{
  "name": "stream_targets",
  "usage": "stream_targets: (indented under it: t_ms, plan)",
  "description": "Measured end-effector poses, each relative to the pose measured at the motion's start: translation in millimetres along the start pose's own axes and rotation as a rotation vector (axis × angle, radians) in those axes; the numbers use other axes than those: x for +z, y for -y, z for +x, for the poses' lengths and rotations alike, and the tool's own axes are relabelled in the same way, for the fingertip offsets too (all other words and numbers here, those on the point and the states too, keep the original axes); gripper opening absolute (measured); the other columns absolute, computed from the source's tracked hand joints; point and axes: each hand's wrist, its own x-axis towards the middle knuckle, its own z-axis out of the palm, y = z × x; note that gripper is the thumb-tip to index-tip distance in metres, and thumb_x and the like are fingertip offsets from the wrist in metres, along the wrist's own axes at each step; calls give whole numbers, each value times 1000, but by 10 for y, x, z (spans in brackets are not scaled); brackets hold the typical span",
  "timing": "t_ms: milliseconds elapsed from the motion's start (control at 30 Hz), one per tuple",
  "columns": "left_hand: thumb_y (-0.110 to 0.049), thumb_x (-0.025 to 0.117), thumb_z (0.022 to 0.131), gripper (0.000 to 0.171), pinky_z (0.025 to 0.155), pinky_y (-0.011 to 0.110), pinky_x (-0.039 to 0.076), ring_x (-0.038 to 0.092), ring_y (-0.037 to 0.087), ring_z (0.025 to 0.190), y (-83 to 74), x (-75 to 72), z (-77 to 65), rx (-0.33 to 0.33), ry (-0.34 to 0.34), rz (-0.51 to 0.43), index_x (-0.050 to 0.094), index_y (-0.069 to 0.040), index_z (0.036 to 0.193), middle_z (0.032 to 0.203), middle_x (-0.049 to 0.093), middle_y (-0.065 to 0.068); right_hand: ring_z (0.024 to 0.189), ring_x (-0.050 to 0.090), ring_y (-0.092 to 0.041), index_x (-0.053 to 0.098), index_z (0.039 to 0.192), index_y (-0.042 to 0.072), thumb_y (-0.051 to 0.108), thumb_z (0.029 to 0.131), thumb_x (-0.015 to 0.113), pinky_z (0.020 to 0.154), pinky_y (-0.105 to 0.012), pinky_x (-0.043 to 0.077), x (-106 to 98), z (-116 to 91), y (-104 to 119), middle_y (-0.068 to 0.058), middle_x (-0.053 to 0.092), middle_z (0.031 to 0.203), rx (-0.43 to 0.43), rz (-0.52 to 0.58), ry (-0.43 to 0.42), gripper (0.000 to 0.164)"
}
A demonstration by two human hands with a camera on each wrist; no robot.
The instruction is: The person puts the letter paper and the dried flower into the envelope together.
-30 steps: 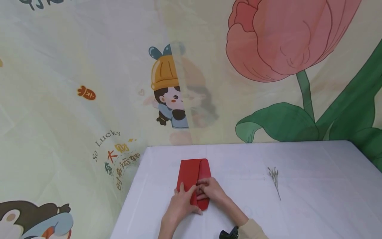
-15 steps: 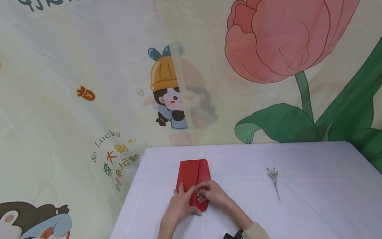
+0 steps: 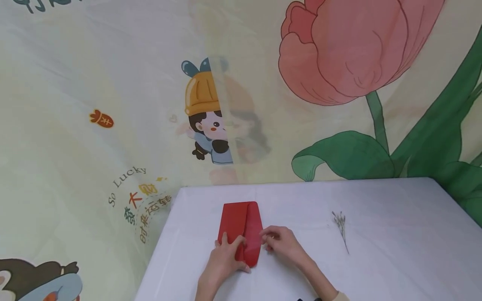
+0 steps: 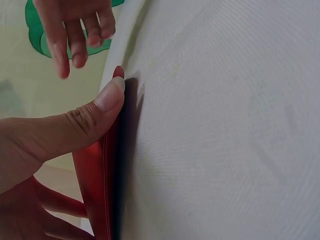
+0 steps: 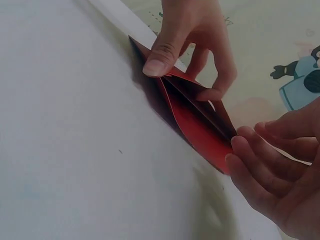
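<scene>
A red paper envelope (image 3: 232,217) lies on the table, its lighter flap (image 3: 253,236) folded out along the right side. My left hand (image 3: 225,258) grips the envelope's near left part. In the left wrist view its thumb (image 4: 97,110) presses along the envelope's edge, with other fingers behind. In the right wrist view the envelope's mouth (image 5: 202,132) gapes between body and flap. Beside the flap's outer edge is my right hand (image 3: 284,243), fingers loosely bent and fingertips right at that edge, with nothing seen between them.
A small dried flower sprig (image 3: 341,230) lies on the white-covered table (image 3: 391,217), to the right of the hands. Behind the table's far edge hangs a printed cloth (image 3: 256,75) with a large tulip and cartoon figures.
My right hand has drawn back to the right, from over the flap to its outer edge, uncovering more of the flap. The left hand keeps its place on the envelope.
</scene>
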Motion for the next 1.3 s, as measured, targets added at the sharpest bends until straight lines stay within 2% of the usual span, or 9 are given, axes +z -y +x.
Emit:
stream_targets:
  t_ms: [167, 267, 500, 667, 800, 967, 1167, 1300]
  plan:
    - [-37, 98, 65, 69, 79, 60, 60, 47, 64, 120, -5, -32, 8, -9, 0, -10, 62, -23, 122, 144, 44, 37, 70, 66, -21, 73, 113, 1, 4, 96, 62, 63, -24, 54, -148, -45, 5, -10, 74, 91, 34, -27, -95, 21]
    - [-37, 98, 65, 69, 79, 60, 60, 47, 62, 121, -6, -32, 16, -9, 8, -11, 62, -23, 123, 144, 43, 37, 70, 64, -19, 75, 110, 3, 4, 94, 65, 62, -24, 52, -224, -86, 3, -6, 75, 89, 51, -79, -176, 19]
    - [-37, 98, 65, 69, 81, 61, 59, 46, 61, 120, 3, -21, 7, -9, 13, -16, 61, -24, 122, 146, 41, 38, 70, 56, -11, 76, 106, 8, 9, 92, 73, 61, -26, 46, -407, -183, -15, 3, 66, 80, 78, -342, -358, 15]
    - [-38, 98, 65, 70, 82, 62, 58, 46, 64, 121, 15, -6, 10, -7, 12, -14, 61, -24, 123, 146, 41, 38, 64, 53, -14, 75, 106, 4, 9, 89, 75, 55, -29, 42, -572, -241, -93, -1, 64, 77, 112, -528, -472, 17]
    - [-38, 98, 65, 71, 81, 62, 58, 46, 63, 121, 22, 4, 21, -8, 14, -12, 61, -24, 124, 145, 42, 38, 65, 56, -18, 73, 106, -1, 8, 89, 76, 54, -31, 44, -682, -286, -200, -8, 64, 80, 165, -633, -569, 20]
    - [-38, 98, 65, 70, 82, 64, 58, 45, 66, 122, 27, 6, 17, -9, 14, -4, 60, -24, 123, 146, 42, 39, 65, 59, -22, 69, 108, -5, 7, 89, 75, 52, -33, 45, -792, -349, -287, -15, 64, 84, 230, -664, -616, 23]
    - [-37, 98, 65, 69, 80, 62, 59, 46, 63, 121, 18, 2, 5, -12, 8, -17, 60, -25, 121, 146, 42, 38, 71, 65, -32, 67, 102, -7, 7, 88, 74, 54, -43, 50, -913, -420, -380, -24, 66, 92, 227, -663, -661, 22]
    - [-38, 98, 65, 69, 79, 60, 59, 47, 61, 120, 26, 15, 8, -9, 8, -10, 60, -25, 121, 145, 42, 38, 72, 64, -36, 64, 103, -9, 11, 87, 75, 53, -47, 48, -1007, -459, -439, -29, 63, 96, 251, -642, -692, 28]
